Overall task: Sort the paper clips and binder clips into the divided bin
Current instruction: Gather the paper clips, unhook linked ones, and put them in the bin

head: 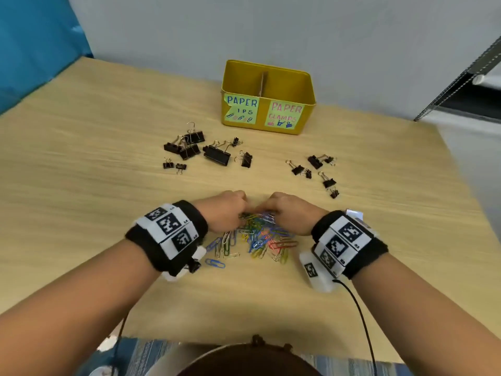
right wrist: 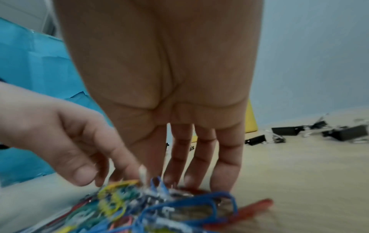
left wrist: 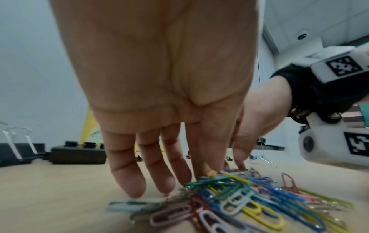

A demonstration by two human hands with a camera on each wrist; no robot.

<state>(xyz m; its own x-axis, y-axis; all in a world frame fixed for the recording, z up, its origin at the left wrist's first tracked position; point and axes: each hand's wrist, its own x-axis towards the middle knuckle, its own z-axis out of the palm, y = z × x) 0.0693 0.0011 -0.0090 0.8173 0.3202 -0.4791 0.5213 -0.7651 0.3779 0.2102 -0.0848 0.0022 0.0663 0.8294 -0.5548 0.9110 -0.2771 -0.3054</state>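
A pile of coloured paper clips (head: 260, 237) (left wrist: 239, 201) (right wrist: 159, 205) lies on the table in front of me. My left hand (head: 227, 210) (left wrist: 169, 78) and right hand (head: 287, 210) (right wrist: 169, 78) meet over the pile's far edge, knuckles up. Both have their fingers pointing down, fingertips touching the clips and the table. Neither hand plainly holds a clip. Black binder clips lie farther back in a left group (head: 206, 150) and a right group (head: 314, 166). The yellow divided bin (head: 268, 126) stands behind them, labelled for paper clips on the left and clamps on the right.
The wooden table (head: 81, 158) reaches back to a grey wall. A blue surface (head: 32, 44) stands at the far left and a dark metal rack (head: 461, 77) at the far right. One blue paper clip (head: 215, 263) lies apart near my left wrist.
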